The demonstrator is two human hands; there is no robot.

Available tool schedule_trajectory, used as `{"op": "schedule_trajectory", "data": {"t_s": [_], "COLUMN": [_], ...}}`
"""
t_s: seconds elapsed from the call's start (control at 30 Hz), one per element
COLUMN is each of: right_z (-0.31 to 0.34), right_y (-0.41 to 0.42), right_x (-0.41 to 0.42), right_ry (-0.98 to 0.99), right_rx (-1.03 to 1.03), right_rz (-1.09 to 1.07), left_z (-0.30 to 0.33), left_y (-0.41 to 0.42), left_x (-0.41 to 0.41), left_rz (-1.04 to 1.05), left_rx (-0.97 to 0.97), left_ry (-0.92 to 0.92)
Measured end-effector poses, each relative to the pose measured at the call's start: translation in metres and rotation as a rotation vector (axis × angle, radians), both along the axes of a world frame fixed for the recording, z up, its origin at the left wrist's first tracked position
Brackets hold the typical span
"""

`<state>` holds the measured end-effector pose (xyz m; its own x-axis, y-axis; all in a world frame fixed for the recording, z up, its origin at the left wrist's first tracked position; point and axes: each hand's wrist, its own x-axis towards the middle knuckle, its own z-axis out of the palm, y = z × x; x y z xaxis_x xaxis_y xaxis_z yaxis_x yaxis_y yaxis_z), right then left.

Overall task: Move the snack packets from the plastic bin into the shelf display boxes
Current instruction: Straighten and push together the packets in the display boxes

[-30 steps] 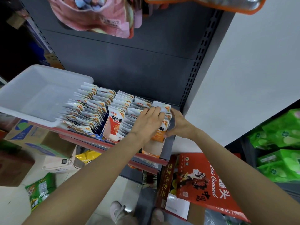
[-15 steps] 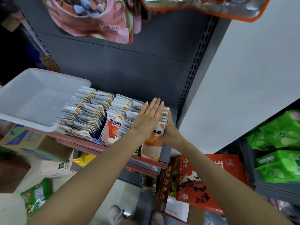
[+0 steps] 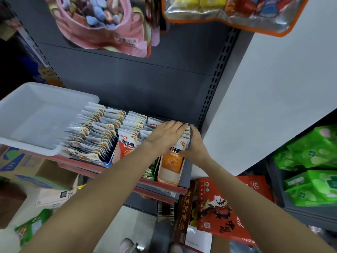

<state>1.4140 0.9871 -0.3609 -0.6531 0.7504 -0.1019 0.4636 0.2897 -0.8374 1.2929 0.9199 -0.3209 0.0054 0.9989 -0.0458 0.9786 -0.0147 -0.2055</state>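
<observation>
Grey shelving (image 3: 145,92) backs a red-edged shelf carrying rows of snack packets (image 3: 109,128) upright in display boxes (image 3: 169,172). Left hand (image 3: 164,136) lies flat, fingers straight, pressing the tops of the rightmost row. Right hand (image 3: 196,143) braces that row's right side; its fingers are hidden. White plastic bin (image 3: 36,117) sits beside the packets, at left.

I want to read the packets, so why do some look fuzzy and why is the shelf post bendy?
Head view: the wide lens curves the shelf post and stretches the edges. The packets are small and soft, only the big front print reads. The left hand and right hand look slightly smeared. Light is even, with glare on the foil bag above.
</observation>
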Motion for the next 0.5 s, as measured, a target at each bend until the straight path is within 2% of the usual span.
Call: {"op": "schedule_trajectory", "data": {"t_s": [0.27, 0.5], "right_z": [-0.002, -0.002], "right_y": [-0.001, -0.009], "right_x": [-0.003, 0.003], "right_ry": [-0.032, -0.003], "right_rx": [0.082, 0.024], "right_rz": [-0.044, -0.007], "left_z": [-0.007, -0.005], "left_y": [-0.007, -0.010], "left_x": [0.000, -0.004], "left_rz": [0.168, 0.160], "left_rx": [-0.004, 0.000], "left_ry": [-0.071, -0.187]}}
